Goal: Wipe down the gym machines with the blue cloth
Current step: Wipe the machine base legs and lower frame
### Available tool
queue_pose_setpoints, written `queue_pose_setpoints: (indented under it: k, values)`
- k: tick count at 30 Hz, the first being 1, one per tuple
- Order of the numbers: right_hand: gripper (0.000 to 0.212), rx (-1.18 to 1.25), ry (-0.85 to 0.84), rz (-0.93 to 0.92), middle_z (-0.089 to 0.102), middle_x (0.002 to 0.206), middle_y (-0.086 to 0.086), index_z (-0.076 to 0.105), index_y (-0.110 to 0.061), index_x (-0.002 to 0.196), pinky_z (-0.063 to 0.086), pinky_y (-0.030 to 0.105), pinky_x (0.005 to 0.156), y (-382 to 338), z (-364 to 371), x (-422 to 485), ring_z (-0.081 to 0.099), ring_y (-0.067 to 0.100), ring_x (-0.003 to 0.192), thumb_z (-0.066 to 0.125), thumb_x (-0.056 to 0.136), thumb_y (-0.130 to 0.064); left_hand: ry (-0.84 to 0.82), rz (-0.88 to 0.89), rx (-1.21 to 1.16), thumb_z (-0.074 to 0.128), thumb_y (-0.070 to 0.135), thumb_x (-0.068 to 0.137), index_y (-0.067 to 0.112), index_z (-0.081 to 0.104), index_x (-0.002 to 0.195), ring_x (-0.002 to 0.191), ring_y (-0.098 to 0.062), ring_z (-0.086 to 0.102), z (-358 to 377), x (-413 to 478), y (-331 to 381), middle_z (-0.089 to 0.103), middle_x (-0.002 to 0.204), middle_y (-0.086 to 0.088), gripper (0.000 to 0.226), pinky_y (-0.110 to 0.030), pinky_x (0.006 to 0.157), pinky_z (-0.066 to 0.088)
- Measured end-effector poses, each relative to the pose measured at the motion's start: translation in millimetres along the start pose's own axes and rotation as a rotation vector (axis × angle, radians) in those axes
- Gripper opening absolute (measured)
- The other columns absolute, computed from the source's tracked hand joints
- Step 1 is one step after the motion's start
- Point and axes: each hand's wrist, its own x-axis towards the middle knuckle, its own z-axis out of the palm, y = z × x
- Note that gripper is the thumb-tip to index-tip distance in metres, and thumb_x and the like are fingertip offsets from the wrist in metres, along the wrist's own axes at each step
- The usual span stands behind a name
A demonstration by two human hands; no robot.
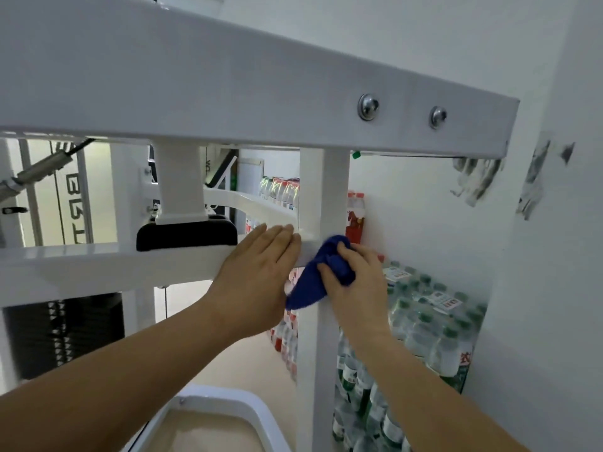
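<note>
A white gym machine frame fills the view, with a wide top beam (261, 83), a lower horizontal bar (114, 265) and a vertical post (323, 197). My right hand (355, 282) grips a bunched blue cloth (310, 285) and holds it against the post where the lower bar joins it. Part of the cloth hangs below my fingers. My left hand (257, 272) lies flat on the lower bar just left of the cloth, fingers straight and together.
A black pad (186, 236) sits on the lower bar at left. A black weight stack (65, 334) stands at lower left. Shrink-wrapped packs of water bottles (421, 327) are stacked against the white wall (538, 288) at right. A white base frame (228, 406) lies below.
</note>
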Motion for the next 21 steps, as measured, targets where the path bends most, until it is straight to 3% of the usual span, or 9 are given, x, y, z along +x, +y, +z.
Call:
queue_pose_setpoints:
  k: [2, 4, 5, 8, 12, 16, 21]
  values:
    - [0.036, -0.023, 0.01, 0.004, 0.057, 0.117, -0.007, 0.069, -0.014, 0.125, 0.042, 0.007, 0.092, -4, -3, 11, 0.056, -0.004, 0.106, 0.078, 0.09, -0.019, 0.049, 0.085, -0.084, 0.072, 0.012, 0.072, 0.004, 0.057, 0.14, 0.137, -0.03, 0.05, 6, -15, 12, 0.054, 0.148, -0.014, 0.071, -0.046, 0.122, 0.032]
    - [0.036, 0.009, 0.054, -0.007, 0.061, 0.118, -0.001, 0.068, -0.017, 0.123, 0.048, 0.024, 0.098, -18, -4, 29, 0.059, 0.013, 0.107, 0.076, 0.089, -0.023, 0.13, 0.194, -0.181, 0.063, 0.004, 0.073, 0.005, 0.068, 0.123, 0.12, -0.031, 0.059, 15, -28, 22, 0.063, 0.132, -0.013, 0.05, -0.041, 0.109, 0.044]
    - [0.037, 0.025, 0.067, -0.012, 0.06, 0.119, -0.001, 0.066, -0.018, 0.124, 0.047, 0.023, 0.098, -23, -3, 34, 0.057, 0.013, 0.107, 0.076, 0.089, -0.024, 0.149, 0.224, -0.226, 0.059, 0.002, 0.074, 0.005, 0.071, 0.113, 0.107, -0.031, 0.062, 19, -34, 25, 0.067, 0.121, -0.011, 0.041, -0.04, 0.097, 0.05]
    - [0.037, -0.026, 0.05, -0.013, 0.051, 0.123, -0.005, 0.064, -0.016, 0.125, 0.035, -0.002, 0.088, -10, 9, 12, 0.049, 0.004, 0.104, 0.075, 0.091, -0.023, 0.098, 0.17, -0.352, 0.048, 0.008, 0.078, 0.012, 0.072, 0.095, 0.086, -0.025, 0.064, 37, -50, 24, 0.068, 0.1, -0.002, 0.03, -0.038, 0.072, 0.055]
    - [0.042, -0.075, -0.041, 0.116, 0.049, 0.131, -0.004, 0.058, -0.015, 0.135, 0.032, -0.004, 0.087, 46, 21, -55, 0.044, -0.001, 0.107, 0.071, 0.096, -0.022, -0.03, 0.009, -0.399, 0.045, 0.02, 0.08, 0.023, 0.073, 0.091, 0.081, -0.011, 0.063, 65, -76, 23, 0.068, 0.093, 0.011, 0.031, -0.032, 0.069, 0.059]
    - [0.038, -0.045, -0.125, 0.243, 0.056, 0.119, -0.009, 0.052, -0.026, 0.129, 0.048, 0.025, 0.095, 62, 14, -71, 0.056, 0.011, 0.11, 0.071, 0.096, -0.024, -0.022, -0.132, -0.513, 0.041, 0.026, 0.084, 0.022, 0.073, 0.095, 0.084, -0.007, 0.063, 88, -92, 34, 0.069, 0.094, 0.012, 0.034, -0.029, 0.073, 0.06]
    - [0.044, 0.083, 0.008, 0.099, 0.057, 0.125, -0.011, 0.053, -0.025, 0.136, 0.048, 0.015, 0.091, 32, 14, -26, 0.057, 0.005, 0.108, 0.071, 0.096, -0.031, 0.09, -0.349, -0.711, 0.051, 0.019, 0.086, 0.024, 0.071, 0.105, 0.084, -0.006, 0.063, 104, -85, 48, 0.065, 0.101, 0.016, 0.028, -0.023, 0.075, 0.055]
